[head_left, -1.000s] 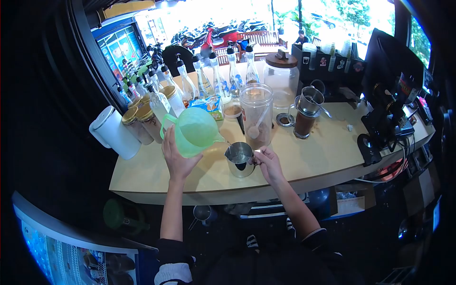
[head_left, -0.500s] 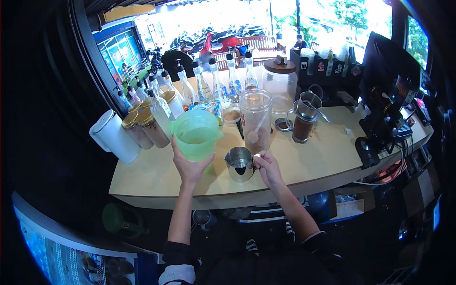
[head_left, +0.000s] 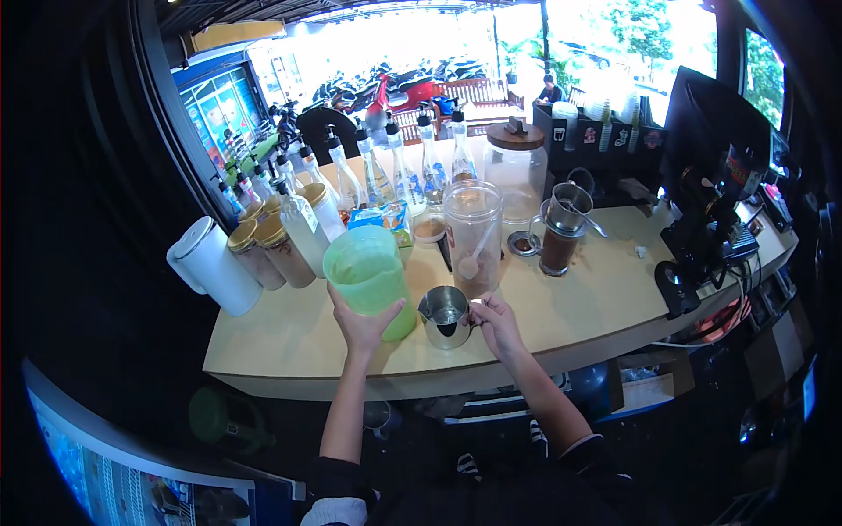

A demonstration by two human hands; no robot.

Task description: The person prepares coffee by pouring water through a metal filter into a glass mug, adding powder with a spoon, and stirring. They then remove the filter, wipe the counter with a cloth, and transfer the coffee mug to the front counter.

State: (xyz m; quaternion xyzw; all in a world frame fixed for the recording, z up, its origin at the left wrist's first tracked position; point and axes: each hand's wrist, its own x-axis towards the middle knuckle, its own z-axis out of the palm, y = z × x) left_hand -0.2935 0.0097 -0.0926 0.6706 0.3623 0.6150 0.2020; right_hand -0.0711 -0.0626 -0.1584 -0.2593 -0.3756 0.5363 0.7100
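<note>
My left hand (head_left: 361, 326) is wrapped around a translucent green plastic pitcher (head_left: 373, 276), which leans slightly on or just above the counter. By its handle, my right hand (head_left: 496, 326) grips a small stainless steel milk jug (head_left: 445, 317) with a pouring spout. The jug is upright, close to the pitcher's right side, and clear liquid seems to be inside it. Just behind the jug stands a clear plastic jar (head_left: 474, 230) with a scoop and brown powder. Farther right, a metal drip filter (head_left: 570, 203) sits on a glass of dark brown liquid (head_left: 560, 250).
Along the back of the counter (head_left: 544, 316) stand several pump bottles (head_left: 405, 171) and a large wooden-lidded glass jar (head_left: 516, 175). Gold-lidded canisters (head_left: 285, 250) and a white jug (head_left: 213, 263) are at left. A black machine (head_left: 719, 210) occupies the right end.
The green pitcher has come down and turned from tilted toward upright, so more of its side shows. My right hand keeps its hold on the milk jug; the view has shifted slightly.
</note>
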